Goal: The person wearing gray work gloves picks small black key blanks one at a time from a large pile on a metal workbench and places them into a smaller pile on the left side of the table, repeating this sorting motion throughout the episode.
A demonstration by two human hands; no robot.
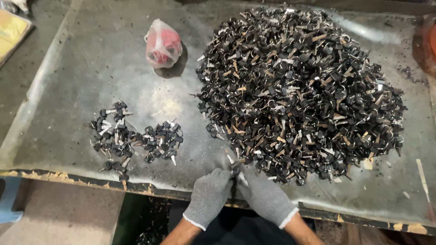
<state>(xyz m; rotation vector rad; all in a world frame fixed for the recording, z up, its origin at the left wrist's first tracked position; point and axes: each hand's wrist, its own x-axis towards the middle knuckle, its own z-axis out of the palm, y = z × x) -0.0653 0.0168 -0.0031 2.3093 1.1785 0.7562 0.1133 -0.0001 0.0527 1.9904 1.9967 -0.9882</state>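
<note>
Both my hands wear grey knit gloves and meet at the table's near edge. My left hand (210,196) and my right hand (265,196) pinch one small black-headed key (236,169) between their fingertips. Just beyond them lies a very large heap of black-headed keys (302,90) with silver and brass blades. A much smaller group of the same keys (134,138) lies spread out to the left of my hands.
A knotted clear plastic bag with red contents (162,44) sits at the back. The worn metal tabletop (68,81) has a chipped front edge (150,190). A yellow object (11,29) lies at far left; a thin stick (423,179) at right.
</note>
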